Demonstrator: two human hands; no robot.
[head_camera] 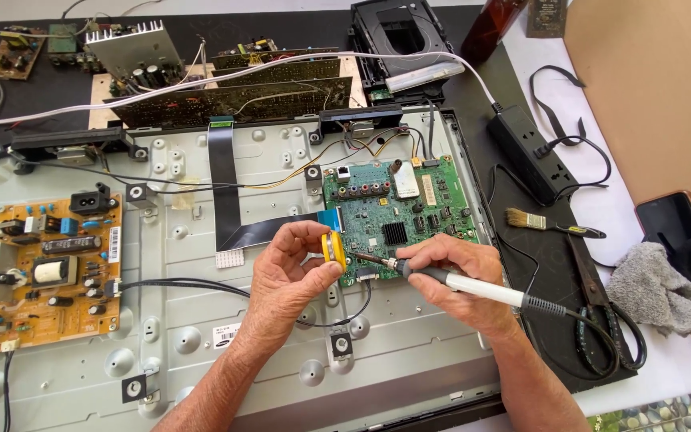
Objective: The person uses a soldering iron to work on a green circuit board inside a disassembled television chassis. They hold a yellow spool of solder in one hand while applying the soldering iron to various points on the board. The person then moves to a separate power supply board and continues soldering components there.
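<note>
Left hand [293, 272] pinches a small, light yellow tin [332, 247]; right hand [453, 268] clamps the soldering iron [441, 278] — hot tip, hold its rigid handle.

The scene is lit brightly and evenly by daylight. Soft, short shadows are cast beneath the hands. Mild glare is seen on the metal back panel [225, 336]. Focus is sharp throughout; slight bending is noticed at the edges.

Your left hand [291, 268] pinches a small round yellow tin [333, 247], tilted on edge with its open face toward 3 o'clock. Your right hand [451, 272] grips a white-handled soldering iron [441, 277] nearly level, its tip at the tin's rim, cord trailing toward 4 o'clock.
</note>
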